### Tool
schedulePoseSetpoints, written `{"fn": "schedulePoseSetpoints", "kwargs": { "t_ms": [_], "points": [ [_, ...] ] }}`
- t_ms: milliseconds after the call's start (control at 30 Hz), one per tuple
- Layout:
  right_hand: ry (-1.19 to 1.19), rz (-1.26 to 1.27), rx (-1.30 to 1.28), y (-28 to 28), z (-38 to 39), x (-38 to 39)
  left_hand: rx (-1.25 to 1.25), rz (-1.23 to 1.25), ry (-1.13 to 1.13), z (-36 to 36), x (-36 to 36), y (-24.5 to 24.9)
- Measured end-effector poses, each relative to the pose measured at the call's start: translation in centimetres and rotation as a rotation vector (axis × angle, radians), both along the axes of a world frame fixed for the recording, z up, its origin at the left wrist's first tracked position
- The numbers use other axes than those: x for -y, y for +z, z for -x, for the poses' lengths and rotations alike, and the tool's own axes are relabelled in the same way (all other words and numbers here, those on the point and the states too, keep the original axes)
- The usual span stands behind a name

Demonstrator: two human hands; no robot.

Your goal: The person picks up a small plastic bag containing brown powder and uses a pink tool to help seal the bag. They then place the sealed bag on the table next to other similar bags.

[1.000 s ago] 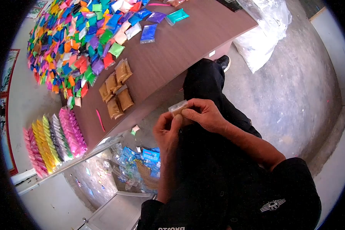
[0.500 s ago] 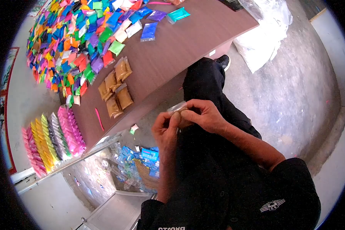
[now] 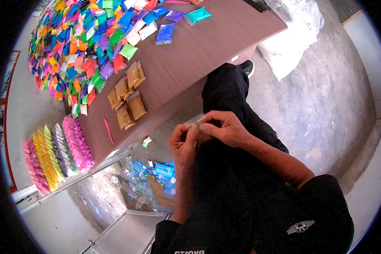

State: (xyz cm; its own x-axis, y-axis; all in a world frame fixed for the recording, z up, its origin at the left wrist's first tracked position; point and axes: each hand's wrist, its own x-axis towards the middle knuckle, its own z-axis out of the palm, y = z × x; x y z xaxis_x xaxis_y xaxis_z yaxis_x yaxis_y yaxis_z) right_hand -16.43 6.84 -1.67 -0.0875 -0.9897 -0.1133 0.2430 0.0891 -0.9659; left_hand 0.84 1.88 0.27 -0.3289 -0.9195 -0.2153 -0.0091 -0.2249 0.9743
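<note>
Both hands are close together over the lap, pinching the top of a small clear plastic bag (image 3: 194, 121) with something brown in its lower part. My left hand (image 3: 185, 142) grips the bag's left side between thumb and fingers. On the right side, my right hand (image 3: 225, 127) pinches it with thumb and forefinger. My hands partly hide the bag. Nearby on the brown table (image 3: 178, 59) lie several filled brown packets (image 3: 136, 106) in a small group, with a thin pink plastic tool (image 3: 109, 131) to their left.
A big heap of colourful packets (image 3: 89, 46) covers the table's far left. Rows of coloured twisted packs (image 3: 78, 146) stand at its near left corner. Blue and clear wrappers (image 3: 163, 171) fill a spot below the table. A white plastic sack (image 3: 290, 46) rests on the floor at right.
</note>
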Motion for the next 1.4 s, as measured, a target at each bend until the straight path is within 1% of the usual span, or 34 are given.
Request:
{"fn": "schedulePoseSetpoints", "kwargs": {
  "t_ms": [100, 200, 267, 367, 433, 500, 567, 633, 667, 733, 767, 833, 900, 933, 967, 1000, 1100, 1167, 1267, 1400],
  "points": [
    [-0.024, -0.008, 0.049, 0.3, -0.1, 0.1, -0.012, 0.055, 0.007, 0.2, 0.1, 0.1],
    [-0.013, -0.032, 0.018, 0.2, 0.1, 0.1, 0.043, 0.067, 0.005, 0.4, 0.2, 0.7],
    [-0.027, -0.007, 0.008, -0.5, 0.1, 0.0, 0.136, 0.037, 0.004, 0.6, 0.1, 1.0],
    [-0.031, 0.014, 0.017, -0.9, 0.2, 0.0, 0.165, -0.016, -0.044, 0.3, 0.0, 0.6],
    [-0.021, 0.011, 0.036, -0.7, 0.2, 0.0, 0.141, -0.011, -0.035, 0.6, -0.3, 1.0],
    [-0.023, -0.016, 0.115, -0.2, 0.0, -0.1, 0.115, -0.007, -0.028, 0.5, -0.3, 0.7],
    [-0.037, -0.019, 0.128, -0.3, -0.2, 0.0, 0.080, 0.034, -0.044, -0.1, -0.2, -0.3],
    [-0.051, -0.020, 0.141, -0.2, -0.2, 0.0, 0.067, 0.038, -0.053, 0.1, -0.1, 0.1],
    [-0.053, -0.060, 0.135, 0.0, 0.0, 0.1, 0.054, 0.041, -0.062, 0.2, -0.1, 0.2],
    [-0.058, -0.098, 0.131, 0.0, 0.2, 0.1, 0.081, 0.046, -0.100, -0.2, -0.1, 0.2],
    [-0.056, -0.074, 0.136, -0.3, 0.1, 0.0, 0.108, 0.050, -0.137, -0.3, -0.1, 0.2],
    [-0.054, -0.051, 0.142, -0.7, 0.1, -0.1, 0.104, 0.027, -0.129, -0.1, -0.3, 0.4],
    [-0.083, -0.035, 0.058, -1.0, 0.0, 0.0, 0.101, 0.005, -0.116, 0.3, -0.5, 0.7],
    [-0.081, -0.035, 0.059, -1.3, -0.2, 0.0, 0.097, 0.008, -0.054, 0.8, -0.6, 1.0],
    [-0.097, 0.006, -0.001, -1.7, -0.4, 0.1, 0.092, 0.012, 0.008, 1.0, -0.6, 1.2],
    [-0.113, 0.048, -0.061, -1.8, -0.5, 0.1, 0.092, 0.012, 0.011, 0.9, -0.5, 1.1],
    [-0.097, 0.055, -0.046, -1.4, -0.6, 0.1, 0.099, -0.013, 0.017, 0.4, -0.1, 0.8],
    [-0.090, 0.050, -0.037, -1.1, -0.6, 0.2, 0.120, 0.078, -0.005, 0.1, 0.1, 0.2],
    [-0.070, 0.033, -0.022, -0.9, -0.3, 0.3, 0.128, 0.125, 0.004, 0.3, 0.2, 0.2],
    [-0.068, 0.019, -0.020, -1.0, -0.2, 0.3, 0.167, 0.075, -0.033, 0.3, 0.3, 0.6]
  ]
}}
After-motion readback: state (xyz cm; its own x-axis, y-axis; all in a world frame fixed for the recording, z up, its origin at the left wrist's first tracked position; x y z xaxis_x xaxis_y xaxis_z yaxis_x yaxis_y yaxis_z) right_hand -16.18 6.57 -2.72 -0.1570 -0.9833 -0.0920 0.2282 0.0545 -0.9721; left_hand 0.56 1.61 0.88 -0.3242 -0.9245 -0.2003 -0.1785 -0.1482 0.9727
